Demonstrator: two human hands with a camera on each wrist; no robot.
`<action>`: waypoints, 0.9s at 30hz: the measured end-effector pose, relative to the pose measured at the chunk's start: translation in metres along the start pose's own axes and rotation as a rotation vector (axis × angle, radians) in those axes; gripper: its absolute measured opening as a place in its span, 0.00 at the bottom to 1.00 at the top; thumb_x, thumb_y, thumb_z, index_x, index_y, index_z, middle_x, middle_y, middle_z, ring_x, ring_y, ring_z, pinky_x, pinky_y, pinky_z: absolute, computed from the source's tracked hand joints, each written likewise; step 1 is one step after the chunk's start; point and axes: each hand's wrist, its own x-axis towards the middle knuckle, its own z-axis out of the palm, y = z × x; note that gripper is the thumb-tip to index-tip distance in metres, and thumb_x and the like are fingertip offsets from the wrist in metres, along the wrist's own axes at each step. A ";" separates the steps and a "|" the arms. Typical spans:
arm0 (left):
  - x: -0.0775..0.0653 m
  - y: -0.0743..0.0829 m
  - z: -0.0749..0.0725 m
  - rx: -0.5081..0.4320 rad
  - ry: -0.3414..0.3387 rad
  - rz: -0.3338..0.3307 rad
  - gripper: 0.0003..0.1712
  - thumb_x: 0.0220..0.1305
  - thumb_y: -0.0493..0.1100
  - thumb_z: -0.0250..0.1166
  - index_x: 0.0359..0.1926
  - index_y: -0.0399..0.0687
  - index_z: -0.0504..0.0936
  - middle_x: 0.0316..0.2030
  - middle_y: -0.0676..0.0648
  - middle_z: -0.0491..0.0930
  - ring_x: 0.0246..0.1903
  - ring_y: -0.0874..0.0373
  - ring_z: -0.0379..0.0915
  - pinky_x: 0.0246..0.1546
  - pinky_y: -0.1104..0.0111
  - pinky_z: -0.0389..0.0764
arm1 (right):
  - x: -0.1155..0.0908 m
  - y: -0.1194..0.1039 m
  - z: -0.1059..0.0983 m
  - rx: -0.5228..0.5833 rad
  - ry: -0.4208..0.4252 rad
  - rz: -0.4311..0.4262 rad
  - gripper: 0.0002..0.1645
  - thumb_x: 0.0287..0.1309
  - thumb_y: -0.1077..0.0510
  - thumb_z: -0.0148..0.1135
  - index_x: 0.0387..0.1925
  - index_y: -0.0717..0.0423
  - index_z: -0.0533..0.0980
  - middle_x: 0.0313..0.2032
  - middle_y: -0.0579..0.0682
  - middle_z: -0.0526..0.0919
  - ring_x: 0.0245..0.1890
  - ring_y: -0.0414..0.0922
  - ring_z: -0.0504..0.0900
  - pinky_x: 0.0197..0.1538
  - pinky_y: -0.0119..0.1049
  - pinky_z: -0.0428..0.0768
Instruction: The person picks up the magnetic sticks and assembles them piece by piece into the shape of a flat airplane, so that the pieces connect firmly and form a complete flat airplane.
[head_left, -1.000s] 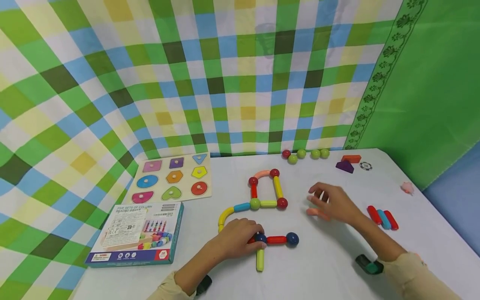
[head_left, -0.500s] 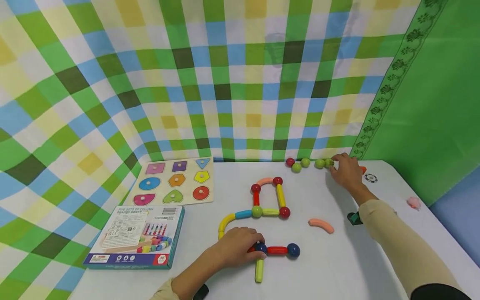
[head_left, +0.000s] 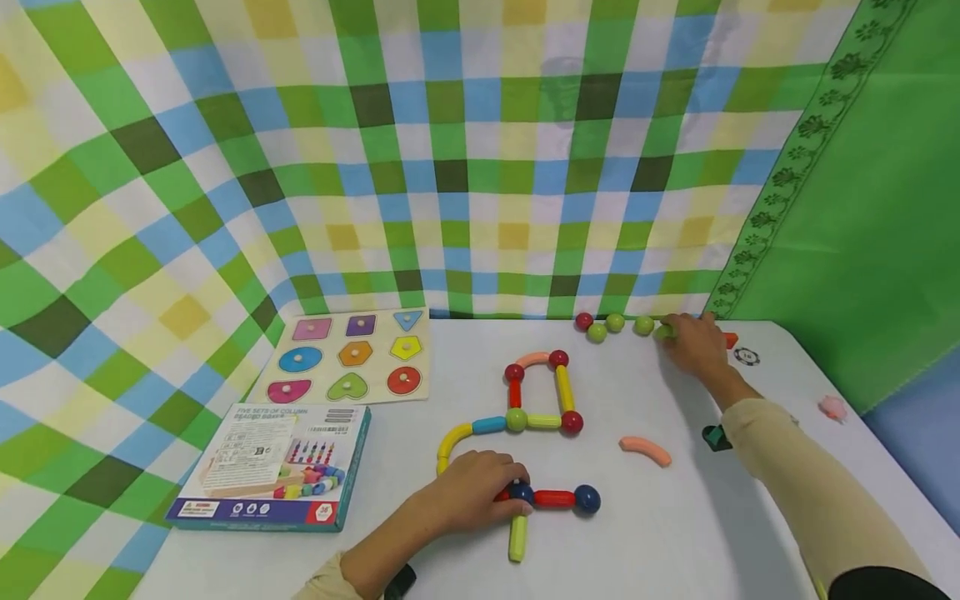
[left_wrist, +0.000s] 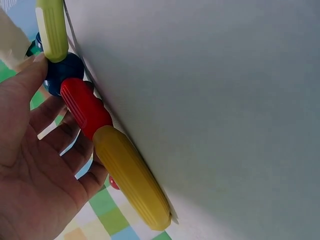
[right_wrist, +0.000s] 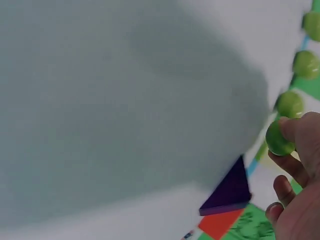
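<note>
Away from the loose pink curved stick (head_left: 646, 451) goes the right hand (head_left: 693, 346), over it a second ago and now at the table's far edge, while the left hand (head_left: 480, 490) holds its spot. Behind everything hangs the checkered cloth (head_left: 465, 208), and below it spreads the white table (head_left: 585, 558). On the left, flat on the table, lies the printed box (head_left: 258, 467), its contents hidden from view. Just behind it, the puzzle board (head_left: 377, 391) has nine knobbed shapes sitting in it, three rows of three, from the pink square to the red circle (head_left: 403, 381). At centre runs the stick-and-ball figure (head_left: 543, 422): a closed loop at the far end, then a blue stick (head_left: 489, 425), a yellow curve (head_left: 452, 442) and red sticks closer in. And the left hand has its grip there, thumb and fingers pinching a dark blue ball (left_wrist: 65, 74), with a light green stick (head_left: 517, 537) jutting from it! Over on the right, an orange block (right_wrist: 220, 224) and a purple block (right_wrist: 229, 191) lie near the right hand. Smallest now, the balls: one red, several green, along the cloth, and the right hand has one green ball (right_wrist: 278, 139) pinched between thumb and finger, just beside its neighbour (right_wrist: 291, 104)!
</note>
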 end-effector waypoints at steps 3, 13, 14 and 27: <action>0.000 -0.001 0.000 0.000 -0.001 -0.004 0.22 0.59 0.64 0.62 0.51 0.64 0.78 0.35 0.63 0.74 0.35 0.69 0.65 0.39 0.73 0.71 | -0.011 -0.010 -0.008 0.038 0.066 -0.043 0.22 0.57 0.59 0.63 0.54 0.62 0.74 0.49 0.64 0.78 0.41 0.63 0.68 0.30 0.51 0.69; -0.004 -0.002 -0.002 0.011 0.012 -0.011 0.24 0.58 0.64 0.62 0.52 0.63 0.78 0.37 0.62 0.75 0.36 0.68 0.66 0.40 0.72 0.71 | -0.103 -0.086 -0.042 0.370 0.105 -0.253 0.23 0.53 0.55 0.70 0.51 0.54 0.77 0.42 0.47 0.81 0.37 0.45 0.72 0.35 0.40 0.72; -0.005 -0.002 -0.002 0.017 0.012 -0.015 0.24 0.58 0.64 0.62 0.53 0.63 0.78 0.38 0.62 0.75 0.37 0.68 0.66 0.40 0.72 0.71 | -0.114 -0.095 -0.043 0.402 0.072 -0.244 0.24 0.53 0.52 0.70 0.52 0.52 0.77 0.42 0.45 0.80 0.37 0.45 0.72 0.35 0.40 0.72; -0.020 0.011 0.002 0.134 0.077 0.273 0.23 0.59 0.43 0.67 0.50 0.78 0.79 0.49 0.59 0.67 0.44 0.65 0.64 0.46 0.73 0.71 | -0.215 -0.174 -0.030 0.687 -0.302 -0.254 0.22 0.52 0.40 0.66 0.49 0.40 0.77 0.39 0.31 0.79 0.33 0.40 0.75 0.32 0.33 0.73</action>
